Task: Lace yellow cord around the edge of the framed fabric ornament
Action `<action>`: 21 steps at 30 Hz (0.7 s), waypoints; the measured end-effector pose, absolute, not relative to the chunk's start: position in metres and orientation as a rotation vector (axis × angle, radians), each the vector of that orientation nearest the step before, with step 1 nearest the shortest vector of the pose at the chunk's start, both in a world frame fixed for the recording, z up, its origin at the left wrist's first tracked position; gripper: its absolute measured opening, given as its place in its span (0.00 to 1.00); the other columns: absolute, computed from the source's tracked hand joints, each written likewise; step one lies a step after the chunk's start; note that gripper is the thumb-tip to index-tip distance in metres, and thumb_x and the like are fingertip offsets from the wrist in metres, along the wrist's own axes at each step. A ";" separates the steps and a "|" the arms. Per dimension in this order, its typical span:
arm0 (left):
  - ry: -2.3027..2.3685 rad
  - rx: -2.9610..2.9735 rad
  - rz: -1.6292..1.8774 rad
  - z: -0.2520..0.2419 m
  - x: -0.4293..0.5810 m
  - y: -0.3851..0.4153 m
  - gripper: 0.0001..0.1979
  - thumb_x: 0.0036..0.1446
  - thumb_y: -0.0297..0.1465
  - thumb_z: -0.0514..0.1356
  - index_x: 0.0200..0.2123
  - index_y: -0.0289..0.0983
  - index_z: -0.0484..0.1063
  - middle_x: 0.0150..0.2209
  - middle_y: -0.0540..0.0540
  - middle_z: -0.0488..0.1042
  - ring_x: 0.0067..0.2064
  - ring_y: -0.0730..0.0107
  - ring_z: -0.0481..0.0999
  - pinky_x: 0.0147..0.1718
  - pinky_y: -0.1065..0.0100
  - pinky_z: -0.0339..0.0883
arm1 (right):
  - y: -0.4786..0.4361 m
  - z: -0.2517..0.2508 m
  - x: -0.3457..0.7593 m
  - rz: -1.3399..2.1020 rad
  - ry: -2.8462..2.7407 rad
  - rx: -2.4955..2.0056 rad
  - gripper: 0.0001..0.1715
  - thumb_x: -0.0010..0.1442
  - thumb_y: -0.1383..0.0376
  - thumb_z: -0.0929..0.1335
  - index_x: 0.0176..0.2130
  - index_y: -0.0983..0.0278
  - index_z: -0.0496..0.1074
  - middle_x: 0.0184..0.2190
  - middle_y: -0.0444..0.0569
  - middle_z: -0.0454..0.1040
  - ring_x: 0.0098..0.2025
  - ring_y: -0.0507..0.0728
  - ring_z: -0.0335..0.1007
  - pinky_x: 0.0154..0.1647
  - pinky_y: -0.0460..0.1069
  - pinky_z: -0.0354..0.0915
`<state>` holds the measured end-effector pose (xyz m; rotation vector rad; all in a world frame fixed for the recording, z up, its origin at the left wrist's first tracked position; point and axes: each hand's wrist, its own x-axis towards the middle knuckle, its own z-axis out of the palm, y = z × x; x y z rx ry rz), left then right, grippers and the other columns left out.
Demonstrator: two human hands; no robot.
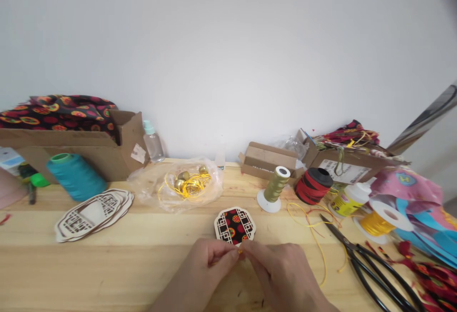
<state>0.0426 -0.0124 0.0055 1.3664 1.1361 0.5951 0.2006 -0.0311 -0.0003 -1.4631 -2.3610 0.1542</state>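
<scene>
My left hand (210, 264) and my right hand (276, 267) meet at the front edge of the table, fingertips pinched together. A small bit of yellow cord (240, 251) shows between them, mostly covered by the fingers. Just beyond the fingertips lies a flat wooden fretwork ornament (235, 225) with dark, red-patterned fabric across its middle. Its near edge is hidden by my fingers, so I cannot tell whether the cord is attached to it.
On the right are black-handled scissors (360, 255), a glue bottle (352, 198), thread spools and loose yellow cord (323, 255). Further left sit a plastic bag (143, 181) with small bells, stacked wooden frames (93, 214), a teal thread cone (76, 179) and a cardboard box (71, 152).
</scene>
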 end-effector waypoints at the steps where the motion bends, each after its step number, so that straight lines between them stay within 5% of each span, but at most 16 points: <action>1: 1.134 1.364 0.596 0.006 0.043 -0.013 0.16 0.49 0.39 0.53 0.30 0.33 0.75 0.25 0.51 0.75 0.29 0.70 0.68 0.26 0.74 0.58 | -0.031 0.000 0.201 0.149 -2.359 -1.464 0.14 0.52 0.70 0.57 0.32 0.58 0.68 0.16 0.43 0.73 0.16 0.51 0.67 0.16 0.44 0.45; 21: 1.161 1.409 0.609 0.000 0.044 -0.013 0.14 0.50 0.34 0.52 0.33 0.34 0.74 0.27 0.49 0.75 0.33 0.66 0.70 0.32 0.72 0.61 | -0.028 0.002 0.198 0.294 -2.354 -1.524 0.12 0.52 0.70 0.59 0.31 0.57 0.69 0.17 0.41 0.73 0.18 0.50 0.67 0.17 0.42 0.47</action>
